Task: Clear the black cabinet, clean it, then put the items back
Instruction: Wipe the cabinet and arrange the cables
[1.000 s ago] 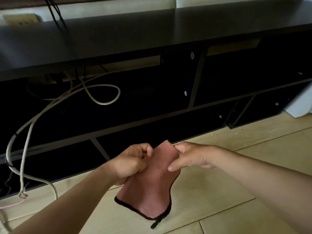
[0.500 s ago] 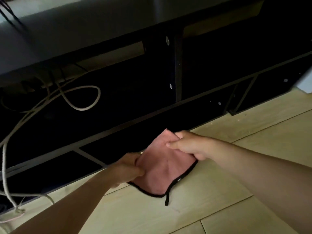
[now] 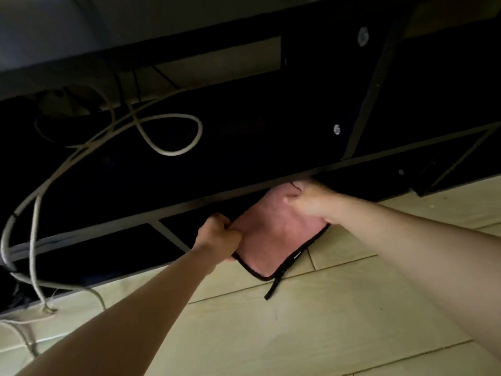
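A pink cloth (image 3: 273, 234) with black trim and a black hanging loop is stretched between my hands at the mouth of the black cabinet's (image 3: 244, 147) lowest shelf. My left hand (image 3: 219, 234) pinches the cloth's left edge in curled fingers. My right hand (image 3: 306, 199) grips its upper right part, just under the front edge of the middle shelf board. The cloth's far end reaches into the dark bottom compartment. Its near corner hangs over the floor.
Pale cables (image 3: 168, 131) loop through the cabinet's left compartment and trail down to the wooden floor (image 3: 325, 321) at the left. A vertical divider with silver fittings (image 3: 336, 129) stands right of the middle. The shelves look dark, their contents hidden.
Both hands carried the cloth forward and down from in front of me to the opening of the bottom shelf. The view moved closer to the cabinet.
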Tool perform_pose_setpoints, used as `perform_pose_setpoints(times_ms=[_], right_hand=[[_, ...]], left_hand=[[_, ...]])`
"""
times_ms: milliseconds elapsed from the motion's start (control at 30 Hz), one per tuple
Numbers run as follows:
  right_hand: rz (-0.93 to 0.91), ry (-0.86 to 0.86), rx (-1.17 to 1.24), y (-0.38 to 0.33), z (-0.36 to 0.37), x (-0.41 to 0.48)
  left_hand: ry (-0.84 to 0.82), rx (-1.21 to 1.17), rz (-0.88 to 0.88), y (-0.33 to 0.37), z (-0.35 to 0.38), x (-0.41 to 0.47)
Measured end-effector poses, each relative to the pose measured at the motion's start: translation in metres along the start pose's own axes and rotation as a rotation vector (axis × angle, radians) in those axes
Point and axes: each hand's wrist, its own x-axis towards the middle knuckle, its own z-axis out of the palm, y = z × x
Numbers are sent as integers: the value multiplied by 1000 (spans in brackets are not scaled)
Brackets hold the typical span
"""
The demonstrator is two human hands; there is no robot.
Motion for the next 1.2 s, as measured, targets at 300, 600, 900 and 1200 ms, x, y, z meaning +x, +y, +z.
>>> perform_pose_setpoints(times_ms=[300, 600, 900, 1200], right_hand=[[-62, -191, -346, -74, 74, 33], [-179, 90, -484, -55, 83, 30], [-194, 345, -622, 88, 36, -43], [-287, 638, -495, 122, 116, -96]], left_hand=[[104, 408, 70, -28, 6, -7], [34, 922, 514, -23, 30, 19], [185, 860, 452, -36, 55, 63], [155, 863, 447, -46, 30, 97]])
